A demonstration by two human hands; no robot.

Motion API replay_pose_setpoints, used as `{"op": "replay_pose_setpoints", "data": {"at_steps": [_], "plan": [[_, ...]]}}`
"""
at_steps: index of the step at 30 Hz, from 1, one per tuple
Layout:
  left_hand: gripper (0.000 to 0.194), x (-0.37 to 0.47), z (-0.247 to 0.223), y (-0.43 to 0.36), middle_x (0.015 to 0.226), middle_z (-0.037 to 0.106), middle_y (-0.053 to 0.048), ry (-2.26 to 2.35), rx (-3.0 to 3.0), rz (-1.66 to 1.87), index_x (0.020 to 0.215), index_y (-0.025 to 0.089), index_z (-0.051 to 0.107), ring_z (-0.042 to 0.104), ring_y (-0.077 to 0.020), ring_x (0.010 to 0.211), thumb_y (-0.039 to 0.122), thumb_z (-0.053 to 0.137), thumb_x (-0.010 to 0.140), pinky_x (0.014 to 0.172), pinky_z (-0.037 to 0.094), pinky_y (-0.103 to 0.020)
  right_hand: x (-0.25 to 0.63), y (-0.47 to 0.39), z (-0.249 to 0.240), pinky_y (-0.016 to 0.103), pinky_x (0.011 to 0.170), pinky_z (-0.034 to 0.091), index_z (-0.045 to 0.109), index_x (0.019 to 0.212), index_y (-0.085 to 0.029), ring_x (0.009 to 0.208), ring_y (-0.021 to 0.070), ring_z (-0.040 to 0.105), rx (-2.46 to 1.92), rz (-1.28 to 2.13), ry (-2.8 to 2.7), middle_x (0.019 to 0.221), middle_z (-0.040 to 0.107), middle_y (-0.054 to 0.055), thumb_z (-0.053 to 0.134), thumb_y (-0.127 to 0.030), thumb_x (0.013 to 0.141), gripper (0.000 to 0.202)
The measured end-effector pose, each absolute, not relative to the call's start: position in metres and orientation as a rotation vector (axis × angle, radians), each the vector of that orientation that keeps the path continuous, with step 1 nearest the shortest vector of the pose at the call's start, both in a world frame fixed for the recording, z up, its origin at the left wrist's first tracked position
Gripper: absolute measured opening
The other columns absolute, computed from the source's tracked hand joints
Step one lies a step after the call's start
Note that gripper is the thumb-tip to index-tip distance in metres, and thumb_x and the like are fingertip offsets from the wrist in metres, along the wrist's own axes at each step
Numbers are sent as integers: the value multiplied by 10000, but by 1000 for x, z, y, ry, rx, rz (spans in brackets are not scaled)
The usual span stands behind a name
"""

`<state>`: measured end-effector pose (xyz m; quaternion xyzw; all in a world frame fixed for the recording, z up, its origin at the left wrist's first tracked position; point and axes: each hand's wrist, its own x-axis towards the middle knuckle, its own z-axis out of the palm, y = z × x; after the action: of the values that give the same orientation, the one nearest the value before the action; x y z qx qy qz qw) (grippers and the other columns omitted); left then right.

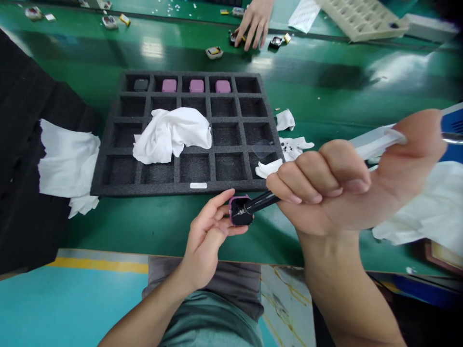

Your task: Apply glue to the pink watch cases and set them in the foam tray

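Observation:
My left hand (210,233) holds a small purple-rimmed case (237,219) with a dark face, in front of the foam tray. Wrapped round a black pen-like tool (262,201) is my right hand (325,183), its thumb stretched up and to the right. The tool's metal tip meets the dark face of the case. Behind both hands lies a black foam tray (159,189) with square compartments. Three purple cases (197,86) and one dark case (141,85) sit in its back row. A crumpled white cloth (173,132) covers some middle compartments.
A white cloth (68,161) hangs on black foam (29,168) at the left. More white cloth (427,207) lies at the right. Another person's hand (256,21) touches a small part at the back, among several small devices. A beige tray (361,21) is at the back right.

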<state>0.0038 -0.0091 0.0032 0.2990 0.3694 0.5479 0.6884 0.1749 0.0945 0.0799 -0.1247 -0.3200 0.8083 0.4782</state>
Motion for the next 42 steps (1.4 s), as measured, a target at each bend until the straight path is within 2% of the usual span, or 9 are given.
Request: {"op": "replay_pose_setpoints", "data": {"at_steps": [21, 32, 42], "plan": [[470, 4, 4, -9, 1287, 716, -95, 841, 654, 1216, 1437, 242, 589, 747, -268, 1126, 237, 581, 967, 934, 639, -388, 175, 95, 77, 292, 501, 284, 237, 488, -204, 450, 101, 246, -228, 2000, -879, 471, 204, -68, 609, -513, 975, 686], [487, 4, 6, -8, 1284, 729, -102, 866, 643, 1203, 1431, 234, 584, 748, -285, 1128, 246, 579, 944, 918, 637, -398, 176, 94, 79, 286, 485, 270, 213, 473, -210, 442, 93, 238, -262, 2013, -917, 462, 170, -79, 654, -503, 939, 706], [476, 4, 5, -7, 1233, 751, -79, 835, 592, 1247, 1395, 234, 622, 756, -236, 1077, 193, 595, 922, 888, 648, -350, 178, 96, 80, 287, 461, 274, 193, 475, -223, 421, 90, 239, -264, 2004, -974, 454, 159, -77, 633, -486, 949, 698]]}}
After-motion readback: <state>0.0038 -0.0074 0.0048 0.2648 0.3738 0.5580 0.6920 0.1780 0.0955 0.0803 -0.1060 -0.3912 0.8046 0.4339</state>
